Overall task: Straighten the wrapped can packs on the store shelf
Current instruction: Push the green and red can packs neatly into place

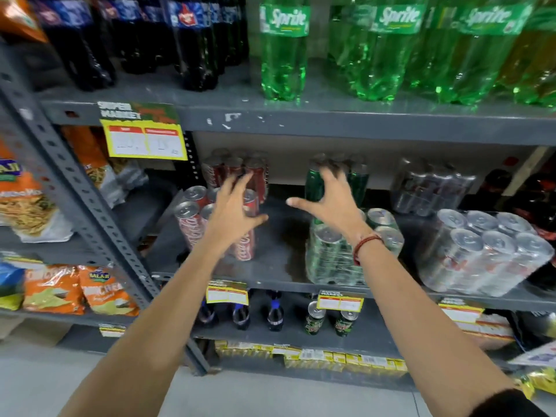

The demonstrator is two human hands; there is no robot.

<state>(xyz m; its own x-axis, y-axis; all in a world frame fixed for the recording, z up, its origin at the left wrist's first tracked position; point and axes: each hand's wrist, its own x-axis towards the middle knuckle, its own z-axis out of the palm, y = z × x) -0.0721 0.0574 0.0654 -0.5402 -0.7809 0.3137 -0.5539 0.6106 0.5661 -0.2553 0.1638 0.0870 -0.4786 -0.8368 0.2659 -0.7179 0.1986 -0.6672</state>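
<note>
Several plastic-wrapped can packs stand on the grey middle shelf (276, 248). A red cola pack (192, 224) sits at the front left, with a second red pack (258, 173) behind it. My left hand (233, 206) hovers over the front red pack, fingers spread, holding nothing. A green can pack (328, 257) stands front centre, and another green pack (358, 179) is behind it. My right hand (332, 197) is spread open above them, fingertips at the rear pack's tops. A silver pack (487, 251) sits tilted at the front right, a dark pack (430, 188) behind it.
Dark cola bottles (192, 43) and green Sprite bottles (285, 52) fill the shelf above. Snack bags (78, 290) hang on the left rack behind a slanted metal upright (78, 188). Small bottles and loose cans (316, 320) stand on the shelf below. Bare shelf lies between the red and green packs.
</note>
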